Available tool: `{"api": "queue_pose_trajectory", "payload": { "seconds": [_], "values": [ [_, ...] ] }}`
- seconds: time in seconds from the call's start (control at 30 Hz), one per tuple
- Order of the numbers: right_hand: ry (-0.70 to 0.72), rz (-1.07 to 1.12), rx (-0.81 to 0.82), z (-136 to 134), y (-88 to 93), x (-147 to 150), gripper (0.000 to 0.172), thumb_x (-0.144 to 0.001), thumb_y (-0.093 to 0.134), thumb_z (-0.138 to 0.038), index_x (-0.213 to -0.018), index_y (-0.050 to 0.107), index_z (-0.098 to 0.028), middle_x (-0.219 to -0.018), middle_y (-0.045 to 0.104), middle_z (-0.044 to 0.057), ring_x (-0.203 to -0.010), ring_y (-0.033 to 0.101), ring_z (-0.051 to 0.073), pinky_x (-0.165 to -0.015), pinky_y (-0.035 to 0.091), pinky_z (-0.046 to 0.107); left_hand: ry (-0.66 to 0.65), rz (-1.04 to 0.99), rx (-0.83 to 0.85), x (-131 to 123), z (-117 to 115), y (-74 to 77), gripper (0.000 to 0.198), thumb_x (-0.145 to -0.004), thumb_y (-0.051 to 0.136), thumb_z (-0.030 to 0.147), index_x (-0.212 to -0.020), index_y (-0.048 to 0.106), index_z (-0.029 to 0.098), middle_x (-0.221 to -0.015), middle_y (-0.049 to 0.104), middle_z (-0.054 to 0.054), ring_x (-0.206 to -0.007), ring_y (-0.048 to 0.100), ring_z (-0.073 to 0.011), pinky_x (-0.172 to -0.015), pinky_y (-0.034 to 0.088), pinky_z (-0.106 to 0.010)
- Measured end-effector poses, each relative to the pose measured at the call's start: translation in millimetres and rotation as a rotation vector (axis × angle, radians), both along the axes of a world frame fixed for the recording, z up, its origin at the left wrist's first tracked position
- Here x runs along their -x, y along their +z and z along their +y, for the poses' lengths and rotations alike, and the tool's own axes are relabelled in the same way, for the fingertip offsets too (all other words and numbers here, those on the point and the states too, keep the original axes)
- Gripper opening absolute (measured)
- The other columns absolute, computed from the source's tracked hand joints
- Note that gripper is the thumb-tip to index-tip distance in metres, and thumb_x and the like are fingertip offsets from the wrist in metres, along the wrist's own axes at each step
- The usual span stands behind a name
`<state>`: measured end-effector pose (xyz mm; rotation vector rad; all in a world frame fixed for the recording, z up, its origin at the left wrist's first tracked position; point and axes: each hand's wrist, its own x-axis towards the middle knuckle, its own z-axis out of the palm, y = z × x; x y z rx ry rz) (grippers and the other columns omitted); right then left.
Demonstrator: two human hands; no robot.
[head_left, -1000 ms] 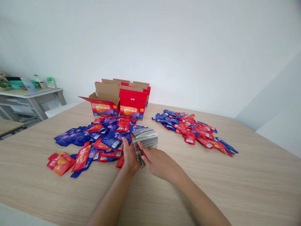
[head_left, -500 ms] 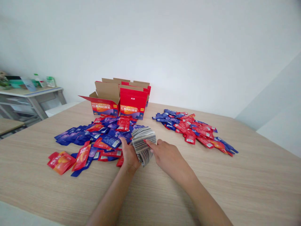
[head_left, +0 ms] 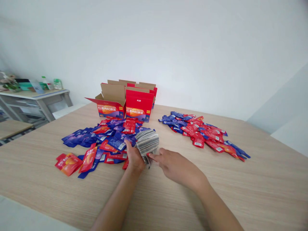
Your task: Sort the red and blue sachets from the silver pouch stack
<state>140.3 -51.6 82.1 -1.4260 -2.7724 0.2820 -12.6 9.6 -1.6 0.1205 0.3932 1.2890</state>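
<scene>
My left hand [head_left: 135,158] is closed around a thick bundle [head_left: 147,141] whose visible side has grey and white stripes, like many thin layers edge-on; its exact kind I cannot make out. The thumb lies along its left side, and the other fingers are mostly hidden beneath. My right hand [head_left: 176,166] reaches in from the right with the index finger stretched out, its red tip touching the bundle's lower part. That hand's other fingers are bent and hold nothing visible. Beside my left hand lies a heap of red and blue sachets [head_left: 114,144].
Several open red cartons [head_left: 137,107] stand at the back of the wooden table [head_left: 168,202]. Another pile of red and blue sachets [head_left: 199,131] lies to the right. A side desk [head_left: 29,94] with bottles and a plant is at far left. A white wall rises behind.
My right index finger has moved down from the middle of the striped bundle to its lower part. My left hand keeps its hold. The whole view has shifted slightly.
</scene>
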Motion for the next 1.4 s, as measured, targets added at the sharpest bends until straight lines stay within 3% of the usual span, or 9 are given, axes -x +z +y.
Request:
{"api": "queue_pose_trajectory", "payload": {
  "seconds": [0.2,0.37,0.5,0.67,0.77,0.97,1.1,1.27,1.4],
  "values": [
    [-0.038,0.418,0.012,30.3,-4.0,-5.5,0.053,-0.1,0.045,-0.026,-0.152,0.039,-0.03,-0.143,0.058,0.006,-0.131,0.052,0.022,-0.109,0.039,0.037,-0.106,-0.095,-0.08,-5.8,-7.9,1.6,0.09,-0.088,0.023,0.078,-0.13,0.06,0.008,-0.119,0.07,-0.021,-0.117,0.063,-0.0364,-0.103,0.045,-0.053],
    [-0.145,0.303,-0.011,39.6,-21.3,5.9,0.052,-0.1,0.041,-0.021,-0.152,0.041,-0.026,-0.141,0.057,0.011,-0.127,0.055,0.021,-0.106,0.041,0.035,-0.096,-0.141,-0.139,0.6,-3.9,-6.5,0.09,-0.088,0.023,0.079,-0.131,0.06,0.009,-0.124,0.068,-0.021,-0.121,0.061,-0.0362,-0.104,0.043,-0.053],
    [-0.203,0.149,-0.02,30.4,-20.5,14.0,0.051,-0.102,0.038,-0.024,-0.153,0.039,-0.029,-0.132,0.06,0.013,-0.115,0.061,0.023,-0.095,0.045,0.033,-0.072,-0.125,-0.14,5.8,1.9,-12.5,0.092,-0.087,0.023,0.08,-0.129,0.061,0.008,-0.124,0.068,-0.021,-0.123,0.059,-0.0361,-0.106,0.043,-0.053],
    [-0.075,0.05,0.057,20.6,-13.8,10.7,0.047,-0.103,0.035,-0.027,-0.148,0.047,-0.023,-0.111,0.069,0.013,-0.1,0.065,0.023,-0.086,0.045,0.03,-0.006,-0.068,-0.037,5.9,3.5,-9.3,0.095,-0.087,0.017,0.08,-0.13,0.061,0.007,-0.12,0.07,-0.02,-0.122,0.06,-0.0358,-0.105,0.044,-0.053],
    [-0.058,0.055,0.076,18.0,-11.5,7.6,0.047,-0.103,0.034,-0.027,-0.148,0.048,-0.022,-0.11,0.069,0.013,-0.101,0.065,0.023,-0.086,0.045,0.03,-0.01,-0.052,-0.026,4.2,2.0,-7.9,0.096,-0.088,0.017,0.079,-0.13,0.06,0.005,-0.12,0.07,-0.022,-0.12,0.061,-0.0355,-0.105,0.045,-0.051],
    [-0.294,0.015,-0.093,25.5,-14.4,17.8,0.058,-0.1,0.035,-0.018,-0.157,0.029,-0.027,-0.122,0.06,0.014,-0.099,0.065,0.022,-0.083,0.047,0.03,-0.174,-0.156,-0.16,-3.7,-6.9,-4.4,0.09,-0.087,0.026,0.08,-0.134,0.059,0.011,-0.124,0.068,-0.019,-0.121,0.061,-0.0352,-0.106,0.043,-0.052],
    [-0.438,-0.057,-0.298,34.9,-20.6,22.2,0.051,-0.104,0.031,-0.031,-0.155,0.033,-0.028,-0.116,0.059,0.014,-0.1,0.061,0.024,-0.084,0.046,0.034,-0.227,-0.167,-0.181,-10.1,-10.6,-3.0,0.09,-0.086,0.029,0.08,-0.137,0.057,0.012,-0.127,0.067,-0.019,-0.123,0.06,-0.036,-0.108,0.041,-0.053],
    [-0.457,0.008,-0.582,47.5,-32.5,16.4,0.045,-0.104,0.033,-0.035,-0.145,0.05,-0.027,-0.144,0.043,0.017,-0.12,0.047,0.031,-0.099,0.036,0.045,-0.288,-0.186,-0.229,-14.5,-9.4,-9.8,0.086,-0.085,0.036,0.079,-0.139,0.055,0.015,-0.131,0.065,-0.017,-0.126,0.058,-0.0362,-0.11,0.038,-0.054],
    [-0.461,0.065,-0.564,53.1,-35.7,13.6,0.047,-0.105,0.031,-0.035,-0.15,0.043,-0.027,-0.138,0.048,0.017,-0.117,0.049,0.028,-0.097,0.038,0.041,-0.323,-0.177,-0.218,-16.3,-12.6,-8.4,0.084,-0.087,0.035,0.078,-0.138,0.056,0.014,-0.13,0.066,-0.017,-0.125,0.058,-0.0364,-0.109,0.038,-0.054]
  ]
}}
